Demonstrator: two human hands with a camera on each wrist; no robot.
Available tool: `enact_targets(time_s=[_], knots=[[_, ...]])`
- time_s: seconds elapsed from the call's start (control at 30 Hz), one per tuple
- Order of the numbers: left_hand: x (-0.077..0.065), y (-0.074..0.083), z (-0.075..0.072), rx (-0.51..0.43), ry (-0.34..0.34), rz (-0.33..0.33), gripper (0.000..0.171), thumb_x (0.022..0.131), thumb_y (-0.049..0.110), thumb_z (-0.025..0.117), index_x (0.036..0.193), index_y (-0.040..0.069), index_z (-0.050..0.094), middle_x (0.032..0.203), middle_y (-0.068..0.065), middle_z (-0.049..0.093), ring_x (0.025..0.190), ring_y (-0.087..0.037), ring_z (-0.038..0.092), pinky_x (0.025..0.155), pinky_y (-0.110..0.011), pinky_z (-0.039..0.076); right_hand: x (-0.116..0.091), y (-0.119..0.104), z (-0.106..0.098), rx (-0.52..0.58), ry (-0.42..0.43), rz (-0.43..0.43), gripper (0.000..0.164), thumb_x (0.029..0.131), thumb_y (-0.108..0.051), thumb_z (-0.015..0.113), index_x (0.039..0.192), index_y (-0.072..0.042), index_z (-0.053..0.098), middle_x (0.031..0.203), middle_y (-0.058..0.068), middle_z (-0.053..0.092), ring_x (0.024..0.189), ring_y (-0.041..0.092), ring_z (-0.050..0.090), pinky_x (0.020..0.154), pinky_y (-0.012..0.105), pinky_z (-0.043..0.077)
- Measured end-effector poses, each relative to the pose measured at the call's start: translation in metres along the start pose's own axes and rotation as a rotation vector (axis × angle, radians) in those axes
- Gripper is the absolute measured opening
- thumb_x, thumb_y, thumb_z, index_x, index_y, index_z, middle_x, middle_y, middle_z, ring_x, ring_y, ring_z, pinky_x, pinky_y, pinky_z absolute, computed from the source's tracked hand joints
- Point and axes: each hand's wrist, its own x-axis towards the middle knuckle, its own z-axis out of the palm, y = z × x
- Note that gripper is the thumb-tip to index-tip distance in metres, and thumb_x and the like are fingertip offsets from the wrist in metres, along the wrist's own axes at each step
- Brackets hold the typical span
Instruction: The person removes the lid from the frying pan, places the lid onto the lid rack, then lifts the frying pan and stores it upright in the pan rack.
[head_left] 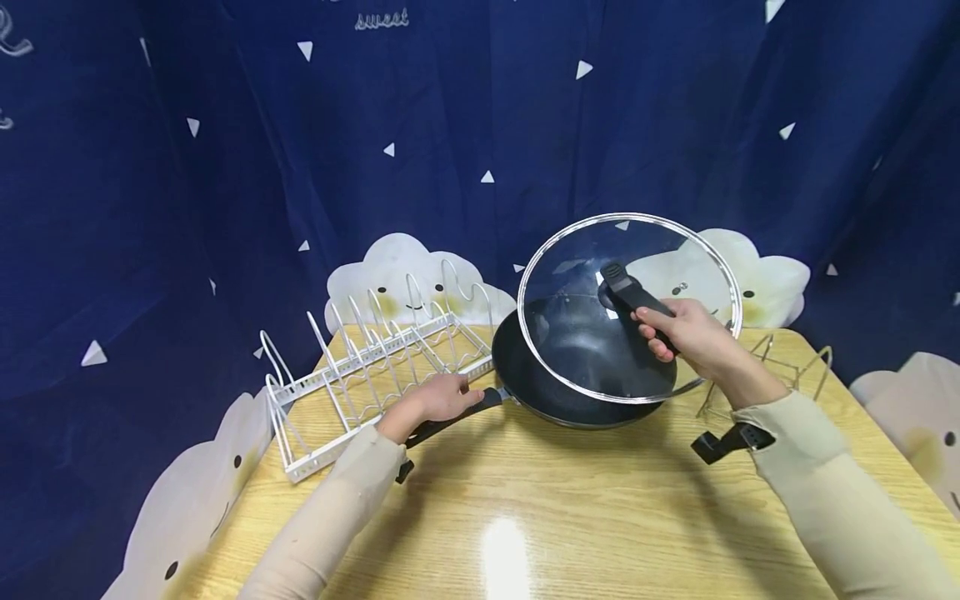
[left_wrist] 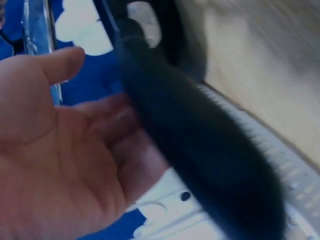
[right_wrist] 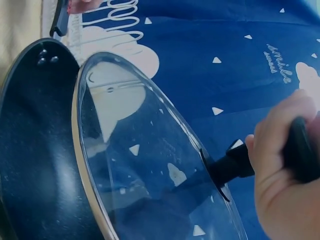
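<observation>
A glass lid [head_left: 558, 350] with a metal rim is held tilted above a black wok [head_left: 525, 387] by my right hand [head_left: 686, 333]. The right fingers curl round the lid's black handle [head_left: 633, 292]; in the right wrist view the lid [right_wrist: 150, 150] leans beside the wok's dark inside [right_wrist: 40, 140]. My left hand [head_left: 442, 398] is at the wok's long black handle [head_left: 480, 407]. Up close in the left wrist view, its thumb stands apart from this handle [left_wrist: 195, 140] and its loosely bent fingers reach behind it, apparently touching.
To the left of the wok a white wire rack [head_left: 315, 462] with upright loops stands on the wooden table [head_left: 585, 508]. A smaller wire rack [head_left: 821, 358] is at the right, partly behind the right wrist. Behind the table hangs a dark blue curtain [head_left: 450, 108].
</observation>
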Motion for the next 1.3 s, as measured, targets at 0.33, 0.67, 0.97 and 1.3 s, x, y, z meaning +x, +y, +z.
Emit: enact_targets(time_s=[0.33, 0.67, 0.97, 1.3], knots=[[0.01, 0.043, -0.006, -0.006, 0.149, 0.077, 0.04, 0.095, 0.037, 0.049, 0.106, 0.001, 0.061, 0.102, -0.015, 0.064, 0.098, -0.03, 0.061, 0.083, -0.042, 0.047, -0.022, -0.011, -0.014, 0.054, 0.068, -0.11, 0.025, 0.099, -0.02, 0.051, 0.095, 0.004, 0.046, 0.064, -0.002, 0.05, 0.044, 0.006, 0.047, 0.04, 0.018, 0.038], [0.027, 0.082, 0.01, -0.015, 0.099, 0.106, 0.065, 0.097, 0.043, 0.045, 0.138, -0.006, 0.039, 0.14, -0.02, 0.043, 0.131, -0.029, 0.039, 0.106, -0.036, 0.031, -0.041, -0.016, -0.034, -0.015, 0.154, -0.135, 0.033, 0.098, -0.023, 0.051, 0.098, 0.008, 0.04, 0.065, -0.002, 0.051, 0.044, 0.006, 0.047, 0.041, 0.02, 0.041], [0.048, 0.12, 0.034, -0.09, 0.104, 0.143, 0.066, 0.097, 0.043, 0.045, 0.143, -0.003, 0.033, 0.144, -0.017, 0.039, 0.132, -0.026, 0.038, 0.106, -0.031, 0.03, -0.062, -0.014, -0.055, -0.083, 0.317, -0.148, 0.026, 0.097, -0.024, 0.054, 0.091, 0.001, 0.05, 0.063, -0.002, 0.054, 0.044, 0.006, 0.049, 0.04, 0.02, 0.041], [0.076, 0.169, 0.054, -0.172, 0.056, 0.155, 0.066, 0.097, 0.044, 0.046, 0.146, 0.003, 0.028, 0.148, -0.009, 0.034, 0.134, -0.016, 0.033, 0.106, -0.025, 0.029, -0.076, -0.017, -0.072, -0.139, 0.43, -0.136, 0.03, 0.096, -0.027, 0.053, 0.095, 0.002, 0.047, 0.065, -0.002, 0.054, 0.046, 0.008, 0.05, 0.04, 0.022, 0.042]])
